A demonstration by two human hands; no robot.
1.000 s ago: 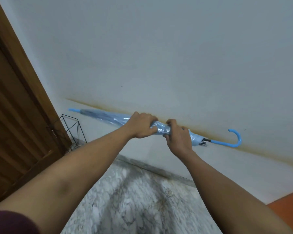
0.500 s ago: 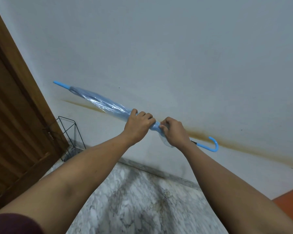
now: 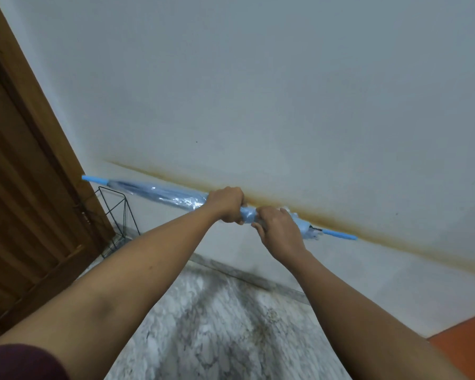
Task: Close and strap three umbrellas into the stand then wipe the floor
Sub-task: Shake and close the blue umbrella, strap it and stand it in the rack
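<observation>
1. At the far left you have a brown wooden door point(image 3: 19, 187). Your dark red sleeve point(image 3: 19, 363) fills the bottom corner.
2. Just right of the door, a black wire stand point(image 3: 118, 215) sits on the floor against the wall.
3. The umbrella point(image 3: 162, 194) is off the ground, held across the wall in both your hands. It is nearly level and slopes down to the right. Its blue tip point(image 3: 91, 179) points left, above the stand and apart from it. The clear bluish canopy is folded in along the shaft.
4. Your left hand point(image 3: 226, 204) grips the canopy about halfway along, knuckles up, with the fingers curled tightly round it.
5. Between your hands shows a short, tightly wound stretch of canopy.
6. Your right hand point(image 3: 279, 229) sits just beside the left, its back turned toward you. Its fingers are curled over the canopy near the handle end. The fingertips are hidden, so you cannot tell whether they pinch a strap.
7. Past your right hand the loose canopy edge bunches, and the blue handle point(image 3: 340, 234) sticks out to the right.
8. Behind it all, the pale wall point(image 3: 258, 91) carries a brownish stain point(image 3: 395, 239) that runs down to the right.
9. Below your arms lies the grey-veined marble floor point(image 3: 217, 325). An orange surface point(image 3: 466, 344) shows at the bottom right.
</observation>
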